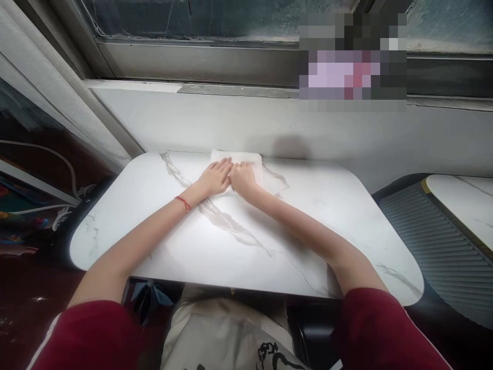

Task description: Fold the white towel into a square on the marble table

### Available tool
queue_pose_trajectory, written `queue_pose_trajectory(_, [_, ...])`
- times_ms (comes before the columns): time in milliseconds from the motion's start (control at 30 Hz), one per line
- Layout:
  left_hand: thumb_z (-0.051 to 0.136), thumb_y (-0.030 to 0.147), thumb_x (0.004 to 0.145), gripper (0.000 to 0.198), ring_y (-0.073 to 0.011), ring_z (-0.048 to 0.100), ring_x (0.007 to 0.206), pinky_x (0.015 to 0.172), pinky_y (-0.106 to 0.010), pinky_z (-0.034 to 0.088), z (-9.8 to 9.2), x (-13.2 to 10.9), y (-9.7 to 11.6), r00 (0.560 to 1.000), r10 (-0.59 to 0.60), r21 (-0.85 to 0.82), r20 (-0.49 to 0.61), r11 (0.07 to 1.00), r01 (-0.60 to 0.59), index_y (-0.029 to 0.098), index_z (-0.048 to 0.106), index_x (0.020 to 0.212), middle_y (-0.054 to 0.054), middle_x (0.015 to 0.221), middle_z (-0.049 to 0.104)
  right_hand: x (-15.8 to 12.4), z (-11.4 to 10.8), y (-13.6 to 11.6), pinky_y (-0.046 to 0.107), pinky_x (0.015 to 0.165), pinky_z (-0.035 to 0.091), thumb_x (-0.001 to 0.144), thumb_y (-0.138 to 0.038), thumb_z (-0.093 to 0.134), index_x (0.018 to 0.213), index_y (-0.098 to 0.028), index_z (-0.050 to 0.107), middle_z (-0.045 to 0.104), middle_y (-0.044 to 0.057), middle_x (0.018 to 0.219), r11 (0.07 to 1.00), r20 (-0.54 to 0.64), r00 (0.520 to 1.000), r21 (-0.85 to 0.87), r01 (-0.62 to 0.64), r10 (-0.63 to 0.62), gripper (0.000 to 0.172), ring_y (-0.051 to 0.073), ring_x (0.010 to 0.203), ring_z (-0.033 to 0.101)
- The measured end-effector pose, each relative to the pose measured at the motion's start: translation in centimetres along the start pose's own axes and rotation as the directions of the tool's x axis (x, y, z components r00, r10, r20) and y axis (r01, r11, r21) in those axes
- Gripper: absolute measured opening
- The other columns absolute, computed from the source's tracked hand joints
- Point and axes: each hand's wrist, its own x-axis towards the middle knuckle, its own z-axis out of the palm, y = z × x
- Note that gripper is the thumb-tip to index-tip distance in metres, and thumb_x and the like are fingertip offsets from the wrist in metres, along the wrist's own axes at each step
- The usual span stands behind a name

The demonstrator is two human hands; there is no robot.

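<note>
A thin white sheet that looks like a paper tissue (254, 157) lies at the back edge of the white marble-patterned table (185, 252). My left hand (216, 176) rests flat on its left part, fingers stretched out and pointing toward the wall. A red string bracelet (184, 204) circles that wrist. Right beside it, touching or nearly touching, my right hand (243, 178) presses on the tissue with its fingers curled under. The fingertips of this hand are hidden, and the tissue spreads out behind and to the right of it.
A white wall (185, 121) rises behind the table, under a window frame (192, 64). Another marble-patterned tabletop (462, 195) and a ribbed grey surface (435, 257) are at the right. A white curtain (57, 77) and white cables (57, 154) are at the left.
</note>
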Motion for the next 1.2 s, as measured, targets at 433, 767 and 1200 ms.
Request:
queue_pose_trajectory(433, [0.058,0.034,0.092,0.02,-0.0205,0.068,0.093,0.084,-0.033,0.053,-7.6,-7.6,2.5,0.97,0.203,-0.651,0.132,0.756,-0.07,0.02,0.071,0.097,-0.007,0.103,0.076,-13.5,-5.4,-6.4,0.052,0.068,0.049,0.08,-0.007,0.055,0.089,-0.013,0.077,0.074,0.021,0.086,0.914,0.075,0.915,0.129,0.386,-0.397,0.025,0.035,0.075,0.067])
queue_pose_trajectory(767, [0.078,0.044,0.075,0.026,-0.0162,0.061,0.069,0.061,-0.027,0.046,-10.5,-9.2,-1.0,0.84,0.026,-0.539,0.542,0.777,0.324,0.022,0.066,0.071,0.001,0.073,0.068,-15.4,-6.5,-9.2,0.05,0.077,0.053,0.092,-0.016,0.053,0.133,-0.003,0.063,0.076,0.024,0.094,0.743,-0.171,0.741,0.067,0.666,-0.649,0.044,0.032,0.084,0.07])
queue_pose_trajectory(1200, [0.051,0.04,0.089,0.021,-0.0262,0.068,0.093,0.08,-0.037,0.051,-7.9,-9.4,-6.0,0.902,-0.427,-0.218,0.056,0.877,0.429,0.022,0.062,0.092,-0.008,0.103,0.073,-4.9,-1.6,-9.9,0.048,0.094,0.046,0.103,-0.013,0.037,0.133,-0.015,0.055,0.052,0.03,0.149,0.845,-0.202,0.839,0.08,0.529,-0.506,0.035,0.035,0.131,0.056])
